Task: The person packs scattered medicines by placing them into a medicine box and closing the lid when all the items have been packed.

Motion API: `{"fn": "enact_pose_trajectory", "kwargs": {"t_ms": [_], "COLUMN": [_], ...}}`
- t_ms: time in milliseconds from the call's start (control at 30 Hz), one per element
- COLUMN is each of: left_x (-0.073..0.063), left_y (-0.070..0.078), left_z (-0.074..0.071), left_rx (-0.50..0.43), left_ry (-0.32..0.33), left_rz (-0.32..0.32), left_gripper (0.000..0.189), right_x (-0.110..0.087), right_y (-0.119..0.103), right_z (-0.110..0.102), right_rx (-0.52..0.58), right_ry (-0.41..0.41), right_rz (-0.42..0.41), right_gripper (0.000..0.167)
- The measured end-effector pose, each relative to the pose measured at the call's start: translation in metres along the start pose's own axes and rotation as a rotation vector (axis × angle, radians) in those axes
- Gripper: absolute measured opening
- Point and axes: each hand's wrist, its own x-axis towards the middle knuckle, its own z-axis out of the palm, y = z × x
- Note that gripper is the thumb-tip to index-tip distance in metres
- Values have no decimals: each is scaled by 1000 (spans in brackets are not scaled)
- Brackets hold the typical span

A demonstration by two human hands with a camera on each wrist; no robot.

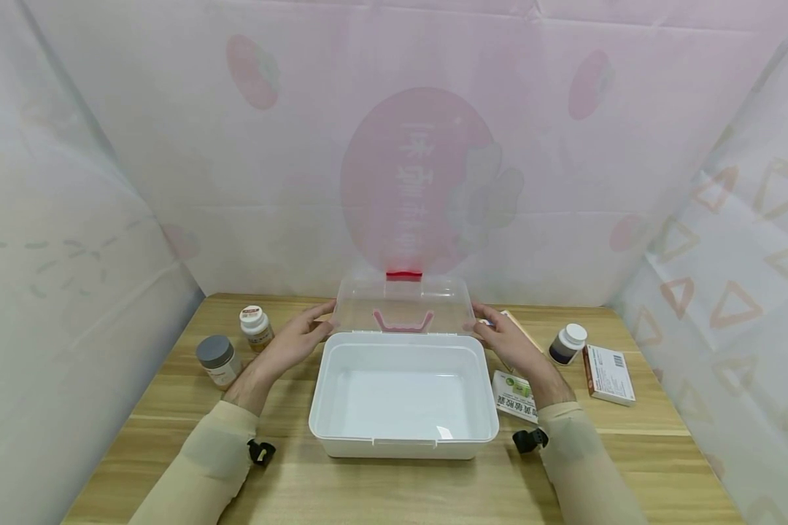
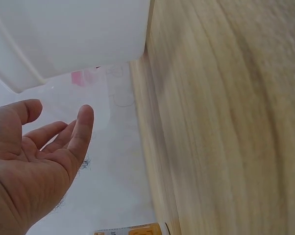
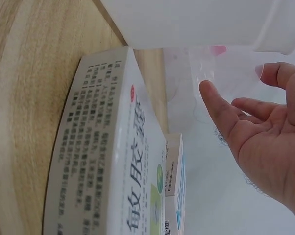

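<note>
A white plastic box [image 1: 400, 394] stands in the middle of the table, its clear lid [image 1: 354, 306] swung back on the far side. Inside, only the bare white floor shows. The lid carries a red latch [image 1: 403, 275] and a pink handle [image 1: 403, 325]. My left hand [image 1: 295, 339] is at the lid's left edge, with thumb and fingers apart in the left wrist view. On the right edge, my right hand [image 1: 508, 341] is held likewise, fingers loosely bent. Whether the fingertips touch the lid I cannot tell. Neither hand is seen gripping anything.
Left of the box stand a grey-capped jar [image 1: 218, 360] and a white-capped bottle [image 1: 256, 327]. To the right lie a medicine box [image 1: 514, 395], partly hidden boxes [image 1: 524, 329] behind my right hand, a dark bottle [image 1: 568, 343] and another medicine box [image 1: 609, 374]. A fabric wall [image 1: 289, 240] closes the back.
</note>
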Motion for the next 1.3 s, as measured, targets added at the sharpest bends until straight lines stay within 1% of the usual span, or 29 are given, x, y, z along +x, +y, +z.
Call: {"fn": "enact_pose_trajectory", "kwargs": {"t_ms": [67,367,567,733,833,967,1133,1300], "left_x": [0,-4,-5,-7,-8,-8,-9,-10], "left_y": [0,3,5,5,6,7,6,6], "left_z": [-1,-4,-6,-7,-8,-8,-8,-9], "left_rx": [-2,-26,-31,-13,0,1,1,7], "left_ry": [-8,-25,-25,-17,-10,-5,-3,5], "left_rz": [7,-17,-28,-25,-21,-18,-15,-14], "left_gripper": [63,61,61,59,58,57,57,58], "right_x": [0,-4,-7,-14,-19,-24,-26,-26], "right_y": [0,-4,-6,-7,-9,-12,-11,-9], "right_z": [-1,-2,-4,-7,-8,-9,-9,-8], "right_rx": [-8,-50,-60,-88,-117,-135,-141,-127], "right_ry": [2,23,12,-27,-66,-105,-118,-120], "right_rz": [-1,-9,-18,-22,-26,-4,39,36], "right_gripper": [71,68,67,68,71,78,81,81]}}
